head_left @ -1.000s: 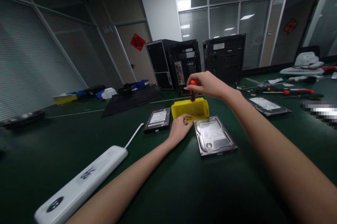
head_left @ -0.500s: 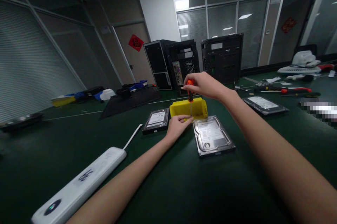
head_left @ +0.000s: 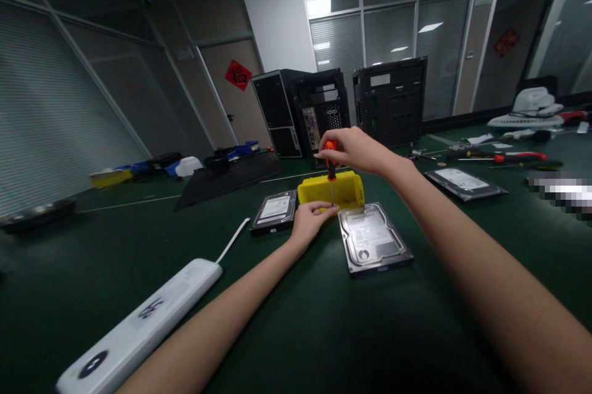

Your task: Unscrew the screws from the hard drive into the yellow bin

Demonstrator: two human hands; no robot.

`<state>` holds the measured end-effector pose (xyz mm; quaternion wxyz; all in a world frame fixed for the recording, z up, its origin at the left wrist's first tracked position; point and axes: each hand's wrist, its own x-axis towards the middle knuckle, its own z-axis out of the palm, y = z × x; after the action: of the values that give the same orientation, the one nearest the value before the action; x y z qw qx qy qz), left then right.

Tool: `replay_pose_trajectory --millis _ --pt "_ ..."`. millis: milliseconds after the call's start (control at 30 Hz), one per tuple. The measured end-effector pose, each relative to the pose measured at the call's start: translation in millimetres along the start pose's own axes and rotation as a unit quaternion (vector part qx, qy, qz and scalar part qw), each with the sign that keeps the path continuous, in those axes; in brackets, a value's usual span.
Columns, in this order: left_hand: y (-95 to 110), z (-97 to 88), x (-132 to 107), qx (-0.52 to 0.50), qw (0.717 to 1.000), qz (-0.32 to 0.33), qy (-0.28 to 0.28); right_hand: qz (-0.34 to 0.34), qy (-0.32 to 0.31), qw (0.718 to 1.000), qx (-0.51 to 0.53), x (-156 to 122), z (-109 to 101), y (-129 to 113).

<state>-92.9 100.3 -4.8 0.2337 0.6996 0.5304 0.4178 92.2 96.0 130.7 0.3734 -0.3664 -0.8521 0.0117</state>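
Note:
My right hand [head_left: 358, 150] is closed round the top of a small orange-handled screwdriver [head_left: 330, 163], held upright with its thin shaft pointing down. My left hand [head_left: 312, 221] rests on the green table just below the tip, fingers pinched together on something I cannot make out. Right behind both stands a yellow plastic bin [head_left: 346, 190]. A silver hard drive [head_left: 374, 245] lies flat to the right of my left hand, and a second hard drive [head_left: 276, 209] lies to its left.
A white power strip [head_left: 143, 320] with its cable lies near left. A third hard drive [head_left: 465, 183] and hand tools [head_left: 509, 160] sit at the right. Two open computer cases [head_left: 391, 101] stand behind, beside a black panel [head_left: 231, 175] and parts bins [head_left: 111, 177].
The screwdriver and my right hand have drifted slightly left and down toward my left hand. My left hand stays at the same spot by the yellow bin.

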Motion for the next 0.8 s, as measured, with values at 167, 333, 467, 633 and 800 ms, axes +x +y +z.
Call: replay_pose_trajectory --millis 167,333,467,633,800 --pt "-2.2 0.7 0.2 0.004 1.000 0.001 0.006 0.004 -0.004 1.000 0.007 -0.2 0.4 -0.7" --pt "-4.4 0.4 0.4 0.021 1.000 0.007 0.014 0.000 -0.001 1.000 0.003 0.0 1.0 0.9" --pt "-4.3 0.3 -0.2 0.016 1.000 0.011 0.012 0.003 -0.002 1.000 -0.004 -0.4 1.1 0.9" --pt "0.3 0.0 -1.5 0.016 1.000 0.004 0.009 0.001 -0.004 1.000 -0.007 0.0 2.5 1.8" --pt "4.6 -0.4 -2.7 0.001 1.000 0.002 -0.002 -0.012 -0.005 1.000 0.002 1.8 9.1 4.8"
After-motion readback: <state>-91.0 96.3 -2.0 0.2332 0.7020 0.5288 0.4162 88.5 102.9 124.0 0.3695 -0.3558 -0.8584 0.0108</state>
